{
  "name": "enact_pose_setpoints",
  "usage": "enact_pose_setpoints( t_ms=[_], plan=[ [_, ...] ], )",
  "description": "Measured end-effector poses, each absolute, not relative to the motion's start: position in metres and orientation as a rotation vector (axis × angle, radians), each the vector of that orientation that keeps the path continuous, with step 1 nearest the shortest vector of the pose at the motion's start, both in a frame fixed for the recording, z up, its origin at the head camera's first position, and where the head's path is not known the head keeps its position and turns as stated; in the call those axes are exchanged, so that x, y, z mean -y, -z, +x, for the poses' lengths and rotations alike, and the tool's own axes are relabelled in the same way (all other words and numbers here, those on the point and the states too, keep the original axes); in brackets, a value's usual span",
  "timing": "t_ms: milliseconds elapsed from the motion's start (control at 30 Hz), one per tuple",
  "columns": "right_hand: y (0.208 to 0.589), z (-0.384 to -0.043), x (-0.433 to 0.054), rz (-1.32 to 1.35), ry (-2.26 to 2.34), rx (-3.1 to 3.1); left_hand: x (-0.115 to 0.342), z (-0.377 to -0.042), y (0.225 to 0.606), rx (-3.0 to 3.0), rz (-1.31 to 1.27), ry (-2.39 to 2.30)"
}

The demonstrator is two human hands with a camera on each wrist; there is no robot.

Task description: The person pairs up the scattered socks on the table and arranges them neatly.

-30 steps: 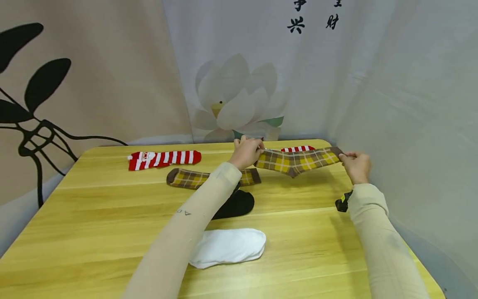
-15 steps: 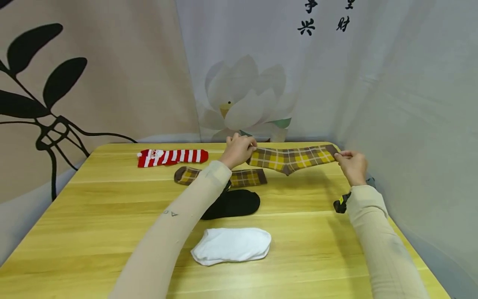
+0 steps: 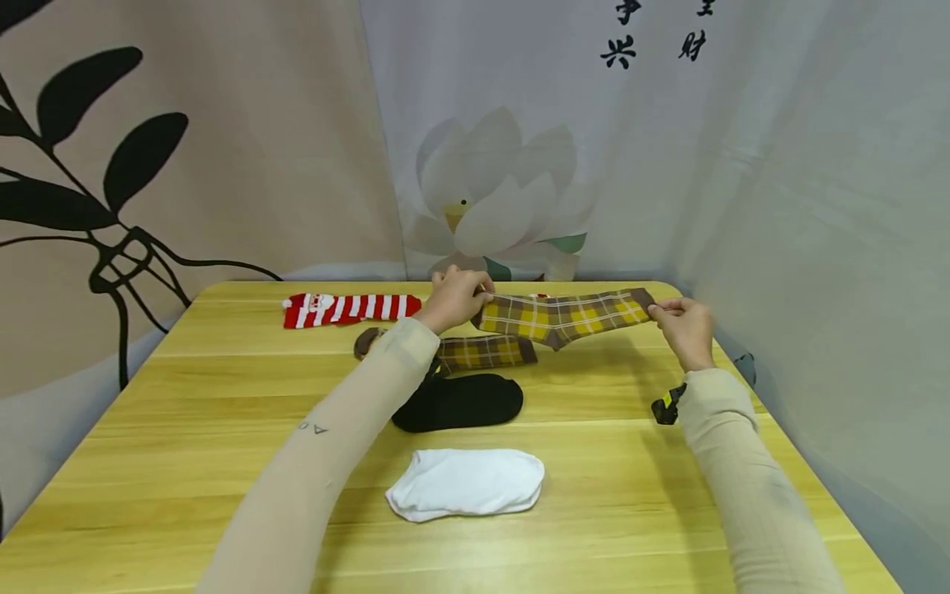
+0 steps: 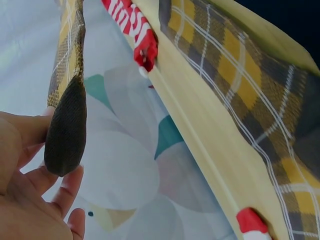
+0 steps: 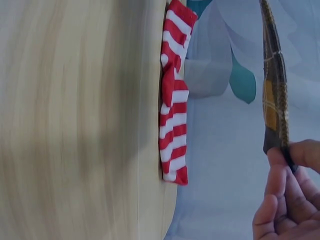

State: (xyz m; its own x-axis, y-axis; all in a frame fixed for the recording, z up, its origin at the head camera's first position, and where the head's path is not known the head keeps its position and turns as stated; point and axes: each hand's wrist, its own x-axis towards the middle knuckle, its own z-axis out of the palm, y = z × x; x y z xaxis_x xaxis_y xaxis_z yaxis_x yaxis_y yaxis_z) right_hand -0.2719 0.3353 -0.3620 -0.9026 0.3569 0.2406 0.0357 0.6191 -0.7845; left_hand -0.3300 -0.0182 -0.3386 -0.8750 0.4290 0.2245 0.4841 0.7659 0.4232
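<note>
A yellow-and-brown plaid sock [image 3: 560, 318] is stretched sideways above the back of the table. My left hand [image 3: 454, 299] pinches its brown toe end [image 4: 66, 131], seen close up in the left wrist view. At the other end, the thumb and fingers of my right hand [image 3: 686, 330] pinch the brown cuff, also shown in the right wrist view. Below lies a second plaid sock [image 3: 486, 352], partly covered by my left forearm. A red-and-white striped sock [image 5: 174, 100] lies behind the held sock, which hides nearly all of it in the head view.
Another striped sock [image 3: 352, 309] with a Santa face lies at the back left of the wooden table [image 3: 185, 462]. A black sock [image 3: 463, 402] and white socks [image 3: 467, 483] lie nearer me in the middle. A printed curtain [image 3: 505, 148] hangs behind the table.
Both hands have shifted slightly left in view with the plaid sock stretched between them. The view itself has drifted, and the striped sock behind is now mostly covered.
</note>
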Motion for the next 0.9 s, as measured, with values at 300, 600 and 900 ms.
enact_pose_setpoints(
  t_ms=[300, 600, 900],
  plan=[
    [0.366, -0.280, -0.316, -0.312, -1.219, 2.520, 0.046, -0.328, 0.342, 2.879, -0.675, 0.793],
    [0.370, -0.288, -0.293, -0.260, -1.247, 2.526, 0.073, -0.326, 0.346, 2.882, -0.625, 0.830],
    [0.379, -0.297, -0.267, -0.230, -1.258, 2.577, 0.108, -0.323, 0.354, 2.878, -0.613, 0.814]
  ],
)
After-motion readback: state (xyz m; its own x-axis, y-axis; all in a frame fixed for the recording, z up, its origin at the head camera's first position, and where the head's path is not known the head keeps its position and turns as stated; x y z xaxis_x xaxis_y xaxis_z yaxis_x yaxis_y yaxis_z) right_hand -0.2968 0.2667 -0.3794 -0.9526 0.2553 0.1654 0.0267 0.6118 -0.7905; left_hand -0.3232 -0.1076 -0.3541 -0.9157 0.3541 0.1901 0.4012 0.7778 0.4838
